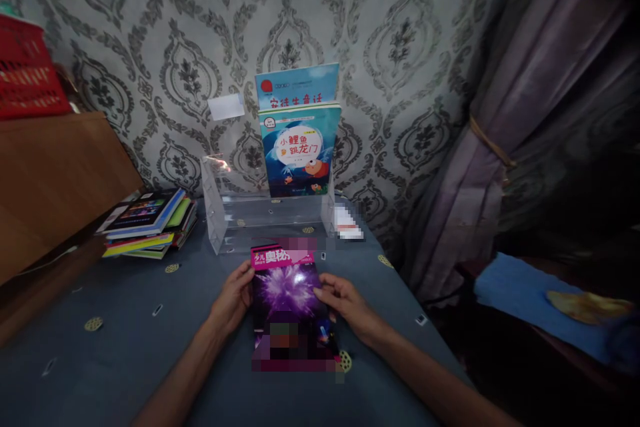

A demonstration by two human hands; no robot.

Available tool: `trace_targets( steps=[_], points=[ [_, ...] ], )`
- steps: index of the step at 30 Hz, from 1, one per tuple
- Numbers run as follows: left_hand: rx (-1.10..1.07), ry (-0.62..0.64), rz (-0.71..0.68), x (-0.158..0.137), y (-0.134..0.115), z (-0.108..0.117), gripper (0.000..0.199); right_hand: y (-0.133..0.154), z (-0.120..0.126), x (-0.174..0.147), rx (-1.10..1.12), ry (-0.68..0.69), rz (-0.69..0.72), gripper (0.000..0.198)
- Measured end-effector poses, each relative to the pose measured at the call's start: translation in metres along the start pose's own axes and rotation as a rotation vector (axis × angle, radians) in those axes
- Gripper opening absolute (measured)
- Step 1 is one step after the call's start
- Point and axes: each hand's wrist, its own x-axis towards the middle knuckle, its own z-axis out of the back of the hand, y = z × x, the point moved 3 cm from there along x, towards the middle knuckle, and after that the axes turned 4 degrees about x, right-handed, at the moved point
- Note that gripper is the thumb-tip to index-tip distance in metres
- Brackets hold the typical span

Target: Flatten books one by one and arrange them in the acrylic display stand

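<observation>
A purple and black book (285, 293) with a burst pattern on its cover is held front side up between my two hands, above the blue-grey tablecloth. My left hand (237, 297) grips its left edge, thumb near the upper corner. On the right edge, my right hand (345, 300) is closed with the thumb over the cover. Just beyond the book stands a clear acrylic book stand (215, 213). Upright in its right part is a teal book (301, 153) with a red fish, and a taller light-blue book (297, 83) shows behind it.
Several books lie in a stack (150, 220) at the left, beside a wooden cabinet (60, 180) with a red basket (30, 67) on top. A white card (349, 222) lies right of the stand. Patterned wall (400, 47) behind; curtain (465, 160) at right.
</observation>
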Motion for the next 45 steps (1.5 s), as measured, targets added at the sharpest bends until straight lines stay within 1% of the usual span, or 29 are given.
trace_targets(
  steps=[3,7,13,16,20,33,40,45],
  points=[
    [0.040,0.035,0.041,-0.004,0.000,-0.005,0.044,-0.001,0.001,0.000,0.026,-0.046,0.011,0.051],
    [0.096,0.082,0.047,-0.007,0.001,-0.008,0.048,-0.001,0.004,0.001,0.041,-0.118,0.038,0.052],
    [0.226,0.140,0.059,-0.006,0.003,-0.004,0.054,0.006,0.008,0.002,0.025,-0.144,0.059,0.054],
    [0.253,0.134,0.062,-0.002,0.005,-0.004,0.051,0.007,0.010,0.002,0.018,-0.150,0.073,0.051],
    [0.236,0.110,0.056,0.005,0.007,-0.007,0.049,0.008,0.015,0.005,-0.006,-0.179,0.080,0.051],
    [0.250,0.068,-0.037,0.042,-0.004,-0.028,0.041,0.024,0.038,0.033,0.009,-0.292,0.155,0.053],
    [0.288,0.055,-0.102,0.055,-0.008,-0.035,0.038,0.035,0.046,0.040,-0.035,-0.289,0.204,0.047],
    [0.332,0.041,-0.115,0.061,-0.010,-0.036,0.036,0.038,0.049,0.044,-0.064,-0.290,0.212,0.040]
  ],
)
